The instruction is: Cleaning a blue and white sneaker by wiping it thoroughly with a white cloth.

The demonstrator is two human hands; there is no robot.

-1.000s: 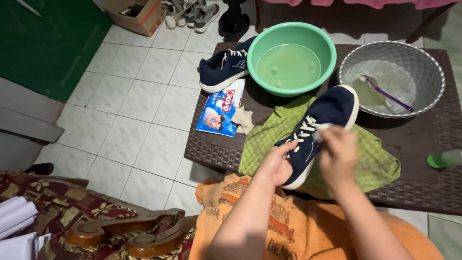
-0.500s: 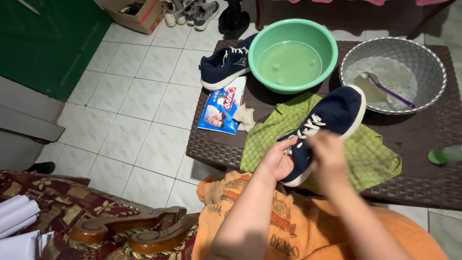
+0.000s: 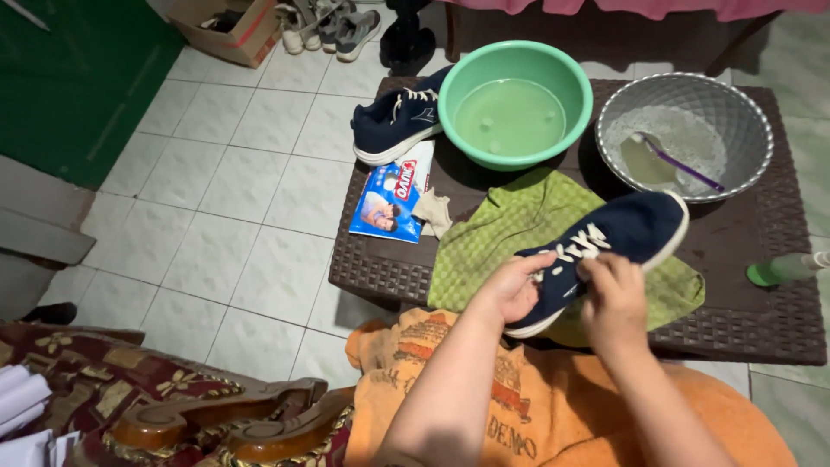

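Note:
A navy sneaker point(image 3: 627, 229) with white laces and a white sole lies tilted over a green checked cloth point(image 3: 510, 233) on the dark woven table point(image 3: 778, 320). My left hand point(image 3: 512, 290) grips the shoe's heel end. My right hand point(image 3: 612, 298) pinches the white laces near the tongue. The matching navy sneaker point(image 3: 399, 125) rests on the table's far left corner, beside the green basin point(image 3: 516, 104) of water.
A grey metal bowl point(image 3: 687, 130) holds soapy water and a purple toothbrush point(image 3: 683, 164). A blue detergent packet point(image 3: 393, 195) lies by the left edge. A green bottle point(image 3: 782, 268) lies at right. Several shoes and a cardboard box point(image 3: 220, 26) sit on the tiled floor.
The shoe has shifted slightly toward me and my right hand has slid down along the laces. My left hand keeps its hold on the heel.

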